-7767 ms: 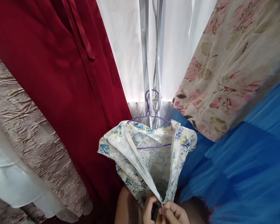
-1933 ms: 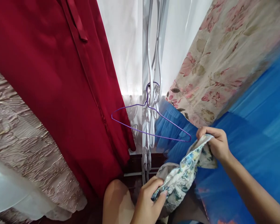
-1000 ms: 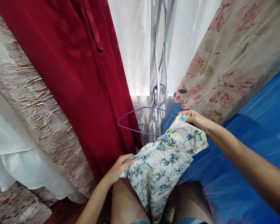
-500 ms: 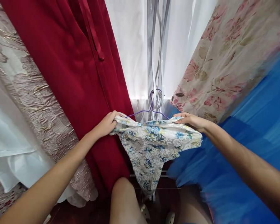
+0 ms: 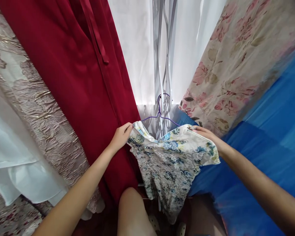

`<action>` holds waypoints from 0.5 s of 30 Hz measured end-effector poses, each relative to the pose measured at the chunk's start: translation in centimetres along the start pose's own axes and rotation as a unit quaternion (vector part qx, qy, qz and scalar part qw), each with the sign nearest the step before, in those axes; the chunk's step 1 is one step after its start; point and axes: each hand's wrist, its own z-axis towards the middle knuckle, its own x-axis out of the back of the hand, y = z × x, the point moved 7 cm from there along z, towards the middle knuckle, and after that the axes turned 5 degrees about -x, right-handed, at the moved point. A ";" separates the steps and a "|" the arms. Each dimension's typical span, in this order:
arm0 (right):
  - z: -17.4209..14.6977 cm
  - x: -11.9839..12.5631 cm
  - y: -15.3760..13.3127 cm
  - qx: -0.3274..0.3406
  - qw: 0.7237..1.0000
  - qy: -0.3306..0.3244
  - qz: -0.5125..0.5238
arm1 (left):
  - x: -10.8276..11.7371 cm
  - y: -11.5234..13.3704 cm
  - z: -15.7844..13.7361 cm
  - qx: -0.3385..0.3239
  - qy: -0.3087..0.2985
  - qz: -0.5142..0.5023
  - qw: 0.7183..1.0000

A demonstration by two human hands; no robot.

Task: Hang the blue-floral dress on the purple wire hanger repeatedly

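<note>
A floral blouse in white, blue and yellow hangs from a purple hanger, whose arms go in at the neckline. My left hand pinches the garment's left shoulder. At the opposite shoulder, my right hand grips the cloth with its fingertips, partly behind the fabric. The neckline sags open between the two hands. The hanger's hook is up among white looped straps; its lower ends are hidden inside the blouse.
Long garments hang close around: a red one and a textured pink-gold one on the left, a pink floral one and blue tulle on the right. White cloth hangs behind. My knee is below.
The blouse's neckline has opened wider and its body hangs lower and fuller. My left hand has moved right and slightly down; my right hand has shifted a little right and down.
</note>
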 end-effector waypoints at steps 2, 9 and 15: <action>-2.3 1.8 -0.5 0.050 0.995 0.059 -0.067 | 0.5 0.8 -1.1 -0.002 0.019 0.028 0.999; -4.7 3.3 -3.4 0.173 0.950 0.196 -0.169 | 3.5 3.3 -2.3 -0.018 0.156 0.147 0.977; -4.9 -5.9 -7.3 0.231 0.958 0.106 -0.136 | 2.5 0.7 -4.7 0.061 0.122 0.121 0.983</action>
